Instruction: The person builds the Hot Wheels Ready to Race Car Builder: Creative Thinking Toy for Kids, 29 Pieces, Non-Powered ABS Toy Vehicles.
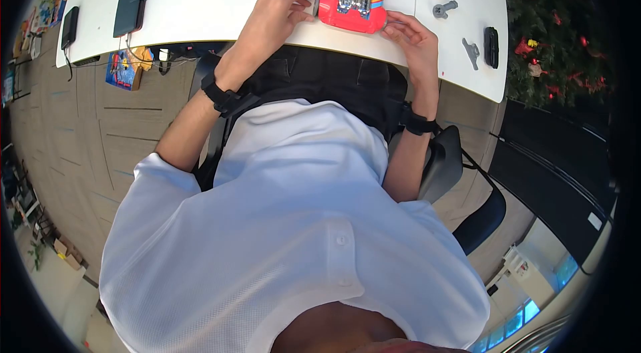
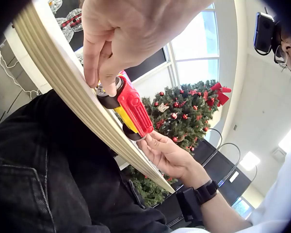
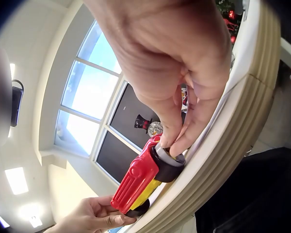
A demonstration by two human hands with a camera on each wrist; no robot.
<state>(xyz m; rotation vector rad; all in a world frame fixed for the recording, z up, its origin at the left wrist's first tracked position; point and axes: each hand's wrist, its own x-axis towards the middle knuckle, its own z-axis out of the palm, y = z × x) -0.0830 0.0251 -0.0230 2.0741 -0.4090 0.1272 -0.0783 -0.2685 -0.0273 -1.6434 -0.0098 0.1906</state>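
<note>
A black case (image 1: 132, 0) lies on the left of the white table (image 1: 207, 6), a cable at its lower end; a smaller black device (image 1: 69, 27) sits near the edge. A colourful box (image 1: 124, 70) shows below. Past the table's right side stands a Christmas tree (image 1: 561, 26) with red ornaments. Bright windows (image 3: 86, 92) fill one wall.

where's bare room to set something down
The widest bare patch of white table lies between the dark rectangular case and the left hand; a narrower one separates the red plastic toy car from the grey plastic bolts. Crowded: the car's near end, between left hand and right hand.
</note>
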